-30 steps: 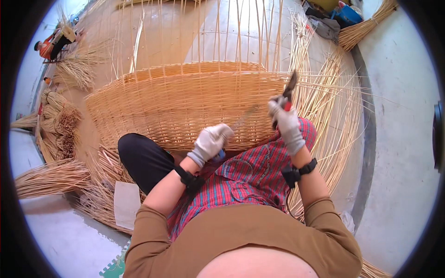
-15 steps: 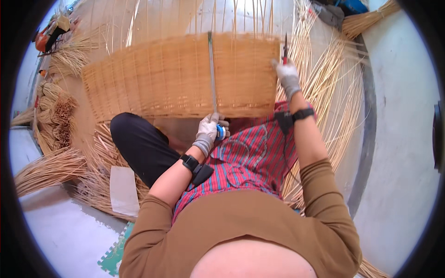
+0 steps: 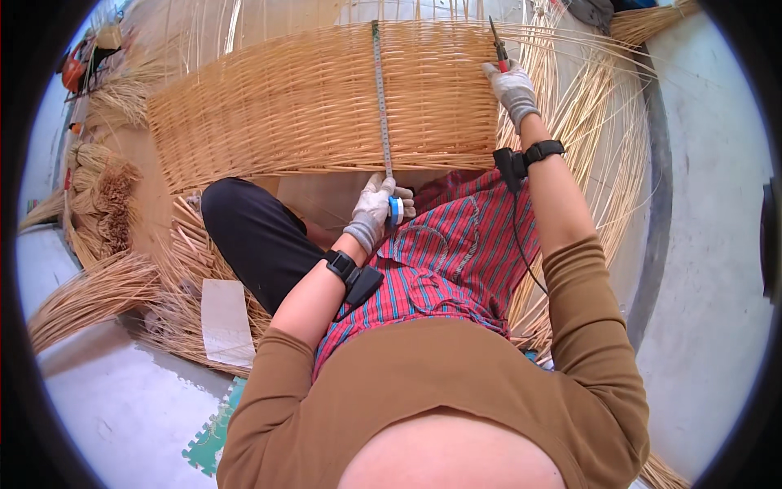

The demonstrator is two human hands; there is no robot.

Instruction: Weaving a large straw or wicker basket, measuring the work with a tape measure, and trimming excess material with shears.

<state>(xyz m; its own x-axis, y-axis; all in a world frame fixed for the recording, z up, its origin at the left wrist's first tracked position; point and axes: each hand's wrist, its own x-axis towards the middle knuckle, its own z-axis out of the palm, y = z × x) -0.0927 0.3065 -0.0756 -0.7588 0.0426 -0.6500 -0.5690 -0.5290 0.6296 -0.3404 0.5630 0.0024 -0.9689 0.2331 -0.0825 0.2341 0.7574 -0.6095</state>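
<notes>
In front of me stretches a woven wicker panel (image 3: 269, 102), its loose stake ends sticking out past the far edge and the right side. A tape measure's extended blade (image 3: 381, 106) lies across it from the near edge to the far edge. My gloved left hand (image 3: 371, 213), just below the near edge, is closed on the blue-and-white tape measure case (image 3: 397, 210). At the panel's upper right corner is my gloved right hand (image 3: 513, 90), closed round a red-handled tool with a dark, pointed tip (image 3: 497, 41). Its exact kind is hard to make out.
Long loose canes (image 3: 582, 155) spread over the floor on the right. Bundled canes (image 3: 98, 293) lie at the left, near a pale flat sheet (image 3: 226, 322). A green foam mat (image 3: 213, 432) is at the lower left. My bent knee (image 3: 244, 220) is close to the panel.
The panel and both hands now appear higher in the picture, and the right hand is slightly further right. The panel, blurred before, is sharp. Both hands keep their holds.
</notes>
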